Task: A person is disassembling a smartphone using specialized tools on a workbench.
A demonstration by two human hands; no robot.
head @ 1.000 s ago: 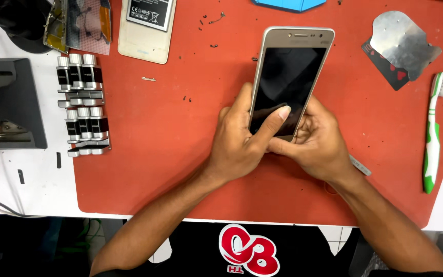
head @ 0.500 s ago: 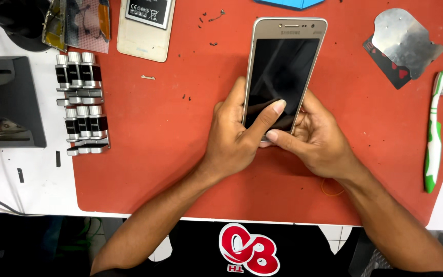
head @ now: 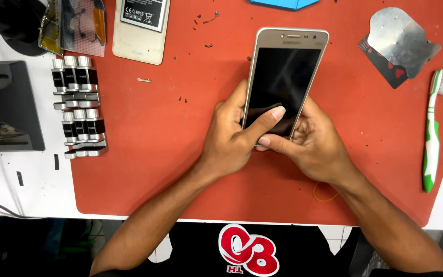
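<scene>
At the far left of the frame a dark grey box-shaped device (head: pixel 3 105) sits on the white tabletop (head: pixel 6 190). Just right of it, at the left edge of the red work mat (head: pixel 144 154), stand two rows of three black-and-silver cylinders (head: pixel 78 105), six in all. In the upper left lie one circuit board (head: pixel 75 25) and one cream-coloured back cover holding a battery (head: pixel 140 28).

At centre, one gold smartphone (head: pixel 285 77) with a dark screen is held just above the mat. The left hand (head: pixel 232 141) wraps its lower left edge, thumb laid across the glass; the right hand (head: pixel 311 146) cups the lower right corner, fingers curled under. Both hands are closed on the phone. The step looks like pressing the screen or casing home along the bottom edge; the next move would call for even thumb pressure further along the rim.

To the right lie one bent metal sheet (head: pixel 401 38) and one green-and-white toothbrush (head: pixel 431 131).
</scene>
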